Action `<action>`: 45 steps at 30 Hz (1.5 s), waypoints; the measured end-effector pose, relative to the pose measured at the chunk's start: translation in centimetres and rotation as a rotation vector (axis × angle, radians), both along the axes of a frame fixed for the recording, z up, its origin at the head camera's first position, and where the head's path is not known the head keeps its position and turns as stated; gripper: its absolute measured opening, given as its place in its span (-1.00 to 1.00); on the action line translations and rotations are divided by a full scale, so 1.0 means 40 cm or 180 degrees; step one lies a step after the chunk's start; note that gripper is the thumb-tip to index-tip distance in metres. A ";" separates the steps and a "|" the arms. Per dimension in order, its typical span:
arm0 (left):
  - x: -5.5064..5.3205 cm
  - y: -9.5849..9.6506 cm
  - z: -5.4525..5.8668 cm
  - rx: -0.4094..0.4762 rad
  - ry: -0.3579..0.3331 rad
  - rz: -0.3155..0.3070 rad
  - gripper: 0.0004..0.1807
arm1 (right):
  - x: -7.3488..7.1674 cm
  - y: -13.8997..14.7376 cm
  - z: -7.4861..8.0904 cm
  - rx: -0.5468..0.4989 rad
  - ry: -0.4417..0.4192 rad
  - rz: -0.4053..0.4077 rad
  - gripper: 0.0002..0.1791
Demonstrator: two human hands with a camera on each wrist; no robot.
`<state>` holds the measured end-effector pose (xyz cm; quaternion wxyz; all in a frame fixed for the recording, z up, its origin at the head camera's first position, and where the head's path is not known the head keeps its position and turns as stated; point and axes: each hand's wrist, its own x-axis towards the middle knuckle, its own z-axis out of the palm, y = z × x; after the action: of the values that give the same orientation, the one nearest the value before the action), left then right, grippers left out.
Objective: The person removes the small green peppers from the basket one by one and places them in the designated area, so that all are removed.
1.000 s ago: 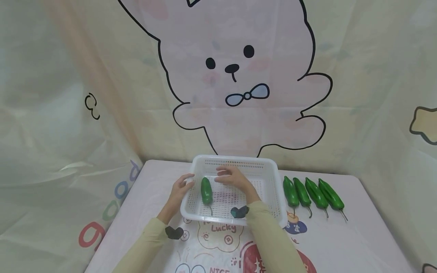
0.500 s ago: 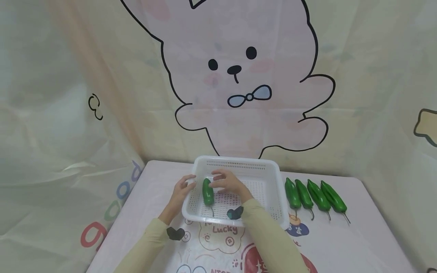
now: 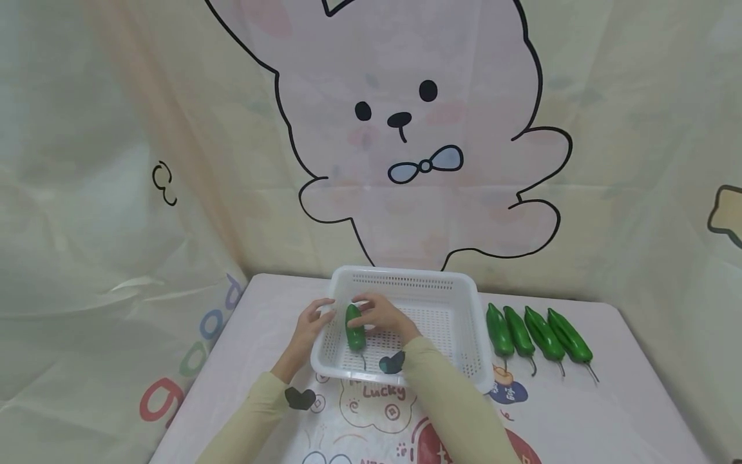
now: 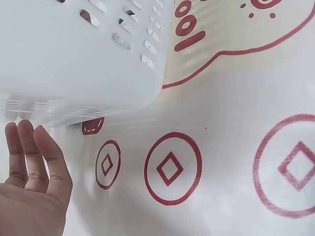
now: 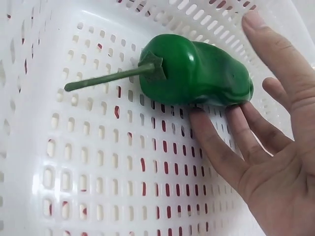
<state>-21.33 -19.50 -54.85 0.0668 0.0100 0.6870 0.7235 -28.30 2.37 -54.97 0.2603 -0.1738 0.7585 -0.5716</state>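
Note:
A white perforated plastic basket (image 3: 406, 276) stands on the table, and a single green pepper (image 3: 353, 336) lies inside it near the left wall. My right hand (image 3: 382, 316) reaches into the basket. In the right wrist view, the fingertips (image 5: 201, 115) are right at the pepper's side, under its edge, while the thumb (image 5: 256, 22) stays spread apart from it. At the basket's left side is my left hand (image 3: 307, 328), with its fingertips right at the rim. In the left wrist view, its fingers (image 4: 37, 152) are bent only slightly beside the basket wall.
To the right of the basket, a row of several green peppers (image 3: 542, 334) lies on the table, stems toward me. The table (image 3: 614, 399) has a white printed cloth. A printed curtain (image 3: 481, 193) hangs directly behind it, with more sheeting at the left.
My right hand has moved left and down in the basket, from beside the pepper to right at it. The left hand has stayed at the rim. The whole view has shifted slightly.

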 end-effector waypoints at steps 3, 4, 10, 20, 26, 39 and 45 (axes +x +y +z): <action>0.012 0.004 0.029 0.0009 -0.0016 -0.0072 -0.56 | 0.003 -0.010 0.000 0.0142 0.0141 0.0018 -0.21; 0.016 0.006 0.038 -0.0001 -0.0024 -0.0084 -0.57 | 0.003 -0.014 -0.002 0.0183 0.0174 0.0021 -0.22; 0.031 0.014 0.067 -0.0015 -0.0032 -0.0103 -0.57 | -0.004 -0.021 -0.018 0.0221 0.0124 -0.0069 -0.26; 0.022 0.016 0.065 0.0030 -0.0038 -0.0152 -0.53 | -0.015 -0.005 -0.018 -0.0020 -0.0067 -0.0145 -0.26; 0.016 0.014 0.060 0.0102 -0.0041 -0.0169 -0.53 | -0.024 0.004 -0.015 -0.0601 -0.0448 -0.0191 -0.25; 0.026 0.013 0.064 -0.0170 -0.0096 0.0114 -0.57 | -0.036 0.039 0.033 -0.0628 -0.0486 -0.0262 -0.27; 0.028 0.012 0.064 -0.0165 -0.0120 0.0082 -0.56 | -0.038 0.064 0.076 -0.0809 -0.0660 -0.0348 -0.27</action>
<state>-20.23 -19.02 -52.27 0.0707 -0.0142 0.7042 0.7063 -29.81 4.94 -51.93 0.2815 -0.1039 0.6576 -0.6910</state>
